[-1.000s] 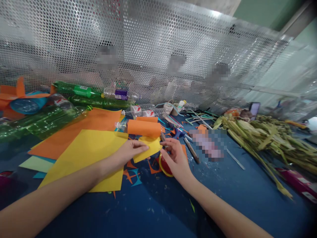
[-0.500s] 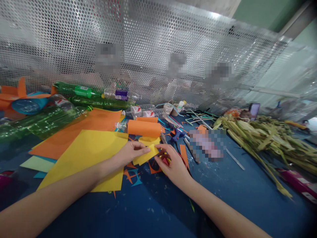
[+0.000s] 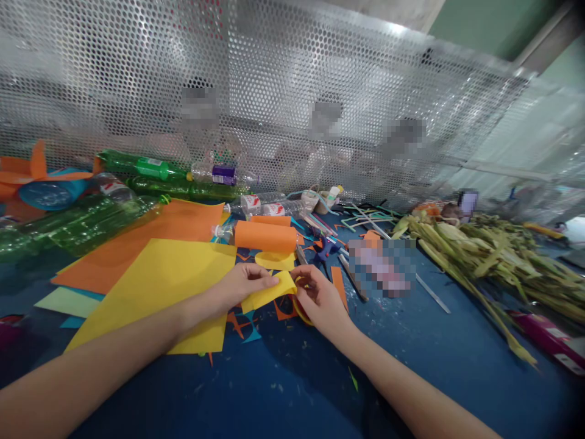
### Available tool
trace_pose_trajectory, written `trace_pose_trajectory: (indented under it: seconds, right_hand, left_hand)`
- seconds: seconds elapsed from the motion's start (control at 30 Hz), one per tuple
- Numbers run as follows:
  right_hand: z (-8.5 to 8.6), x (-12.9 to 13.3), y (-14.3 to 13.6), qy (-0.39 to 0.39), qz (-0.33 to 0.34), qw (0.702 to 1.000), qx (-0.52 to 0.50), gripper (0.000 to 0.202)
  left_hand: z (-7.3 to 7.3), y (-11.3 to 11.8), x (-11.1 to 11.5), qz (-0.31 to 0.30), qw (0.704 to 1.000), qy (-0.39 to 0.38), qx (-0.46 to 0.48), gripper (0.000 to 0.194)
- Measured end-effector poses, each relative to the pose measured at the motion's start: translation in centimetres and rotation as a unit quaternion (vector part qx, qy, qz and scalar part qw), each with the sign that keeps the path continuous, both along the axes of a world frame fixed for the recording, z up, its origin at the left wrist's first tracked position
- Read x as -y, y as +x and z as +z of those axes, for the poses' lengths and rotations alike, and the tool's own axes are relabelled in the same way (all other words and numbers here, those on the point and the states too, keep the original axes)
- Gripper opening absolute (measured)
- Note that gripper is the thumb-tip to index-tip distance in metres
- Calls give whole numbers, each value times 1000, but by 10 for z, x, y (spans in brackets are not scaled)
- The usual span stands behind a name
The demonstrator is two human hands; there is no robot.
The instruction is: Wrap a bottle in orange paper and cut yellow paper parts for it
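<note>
A small piece of yellow paper (image 3: 270,294) is stretched between my two hands above the blue table. My left hand (image 3: 249,282) pinches its left part between thumb and fingers. At the paper's right end, my right hand (image 3: 316,292) grips the edge with its fingertips, and the strip curves there. Just beyond my hands lies a bottle wrapped in orange paper (image 3: 265,236), with another yellow piece (image 3: 275,261) in front of it. A large yellow sheet (image 3: 159,286) lies under my left forearm. Orange and blue paper scraps (image 3: 251,328) are scattered below the held piece.
Green plastic bottles (image 3: 91,222) lie at the left beside orange sheets (image 3: 150,238). A blue glue gun (image 3: 327,247) sits beyond my right hand. Dried corn husks (image 3: 479,256) and a magenta box (image 3: 548,338) are at the right. Perforated silver sheeting (image 3: 274,91) rises behind.
The yellow paper has opened out from a folded, angled shape into a longer curved strip. My right hand has shifted slightly to the right; my left hand has barely moved.
</note>
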State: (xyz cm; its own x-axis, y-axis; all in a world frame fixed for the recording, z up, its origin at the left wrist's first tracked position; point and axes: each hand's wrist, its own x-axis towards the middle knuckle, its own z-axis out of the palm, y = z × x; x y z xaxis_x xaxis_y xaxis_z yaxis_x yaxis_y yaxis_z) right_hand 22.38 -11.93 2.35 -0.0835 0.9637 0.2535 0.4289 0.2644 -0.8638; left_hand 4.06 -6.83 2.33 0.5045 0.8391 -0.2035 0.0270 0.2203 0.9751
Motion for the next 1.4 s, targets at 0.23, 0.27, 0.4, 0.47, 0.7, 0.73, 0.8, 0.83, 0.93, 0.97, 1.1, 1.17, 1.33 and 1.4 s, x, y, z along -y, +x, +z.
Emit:
trace_pose_trajectory:
  seconds: [0.23,0.27,0.4,0.47,0.7,0.73,0.8,0.83,0.93,0.97,1.1,1.17,1.33,1.4]
  right_hand:
    - [5,10,-2,17,63,998,-4,28]
    - [4,10,-3,13,63,998,-1,30]
    - [-1,6,-4,-6,49,999,-19,26]
    - [-4,3,-3,-34,32,997,-62,18]
    - [-9,-7,0,-105,-30,974,-200,26]
    - [-9,-7,0,-100,-27,975,-196,27]
    - [-9,-6,0,-73,-18,982,-176,26]
    - [-8,-4,1,-56,-7,986,-159,25]
    - [-5,-1,2,3,46,996,-82,24]
    - [-3,0,2,21,62,996,-55,23]
    - [1,-1,1,35,62,997,-21,22]
    - [-1,-3,1,8,42,998,-36,19]
    - [-8,-9,0,-26,15,995,-93,12]
    - [-9,-10,0,-33,4,994,-106,14]
  left_hand:
    - [-2,0,0,17,1000,18,13,33]
    - [-2,0,0,13,1000,19,11,34]
    - [-8,-1,-1,-7,998,56,-3,40]
    - [-10,-2,-1,-15,996,87,-10,42]
    - [-8,-3,1,-37,992,114,-48,37]
    - [-8,-3,1,-46,991,115,-46,35]
    - [-9,-3,1,-65,990,121,-43,33]
    - [-9,-3,1,-73,988,125,-45,34]
    - [-9,-3,0,-92,987,123,-37,35]
    - [-9,-3,0,-95,988,116,-24,35]
    - [-10,-1,-2,-98,992,71,30,26]
    - [-10,-1,-2,-110,992,43,43,27]
    - [-5,-5,3,-99,995,3,32,43]
    - [-5,-5,2,-103,993,-25,49,54]
